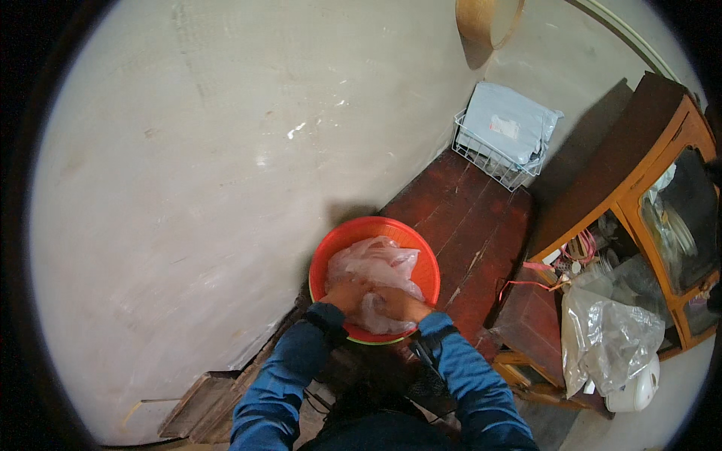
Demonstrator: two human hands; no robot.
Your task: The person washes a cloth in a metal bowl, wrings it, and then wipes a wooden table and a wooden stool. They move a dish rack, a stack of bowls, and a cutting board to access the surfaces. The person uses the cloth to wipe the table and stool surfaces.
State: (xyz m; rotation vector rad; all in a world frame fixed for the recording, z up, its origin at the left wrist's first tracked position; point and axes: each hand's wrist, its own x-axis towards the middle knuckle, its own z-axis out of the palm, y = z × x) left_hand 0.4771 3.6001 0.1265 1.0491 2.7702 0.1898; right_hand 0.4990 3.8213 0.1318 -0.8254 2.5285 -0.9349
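A red plastic basin (424,272) stands before me on dark red wooden boards. Crumpled, translucent plastic bags (379,262) lie heaped inside it; I cannot tell how many. Both of my hands reach down into the basin and grip the thin film. My left hand (345,294) is at the near left of the heap. Close beside it, at the near right, is my right hand (401,304), with a fold of film bunched between the two. Plastic hides most of the fingers.
A pale plaster wall (197,169) rises to the left. A white wire basket (493,160) holds a grey plastic mailer (507,121) at the far corner. To the right stands a wooden cabinet (620,197) with glass doors, beside a clear plastic bag (609,338) and a white appliance (637,389).
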